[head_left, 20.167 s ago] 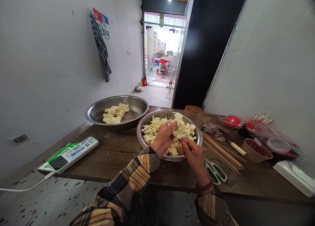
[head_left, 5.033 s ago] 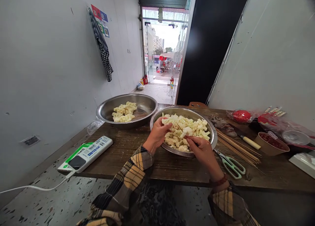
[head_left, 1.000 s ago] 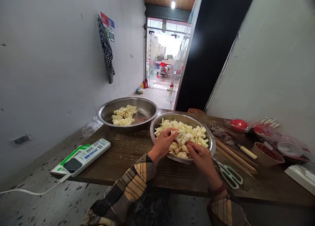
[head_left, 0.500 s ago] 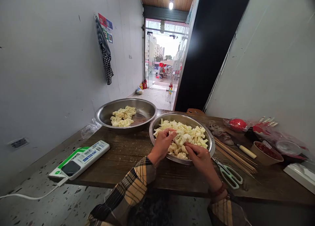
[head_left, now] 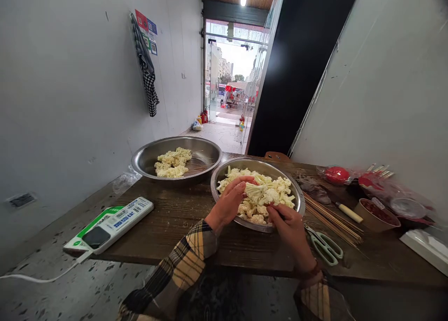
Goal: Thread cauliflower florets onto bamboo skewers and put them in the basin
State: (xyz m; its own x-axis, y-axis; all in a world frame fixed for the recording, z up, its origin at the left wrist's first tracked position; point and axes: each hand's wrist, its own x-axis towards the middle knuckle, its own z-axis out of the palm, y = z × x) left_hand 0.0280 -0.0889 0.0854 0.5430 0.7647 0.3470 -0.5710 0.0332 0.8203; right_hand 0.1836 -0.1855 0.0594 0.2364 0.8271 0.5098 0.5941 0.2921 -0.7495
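A steel bowl (head_left: 214, 190) full of cauliflower florets stands at the middle of the table. Over its front part, my left hand (head_left: 229, 202) holds a cauliflower floret (head_left: 257, 192) by its pale stem, between thumb and fingers. My right hand (head_left: 289, 223) is at the bowl's right front, its thumb and forefinger pinched together beside the florets; what they pinch is too small to make out. A wider steel basin (head_left: 140, 164) to the left has more cauliflower (head_left: 172, 164) and thin sticks in it.
Right of the bowl lie wooden skewers (head_left: 332, 220), green-handled scissors (head_left: 325, 246), a light-handled tool (head_left: 350, 212) and a paper tub (head_left: 380, 214) with red contents. A white device (head_left: 122, 223) and phone (head_left: 96, 237) are at the left edge.
My left hand's fingers have spread and lifted somewhat, and the floret's stem shows more clearly. My right hand has shifted slightly to the right. The view has moved a little.
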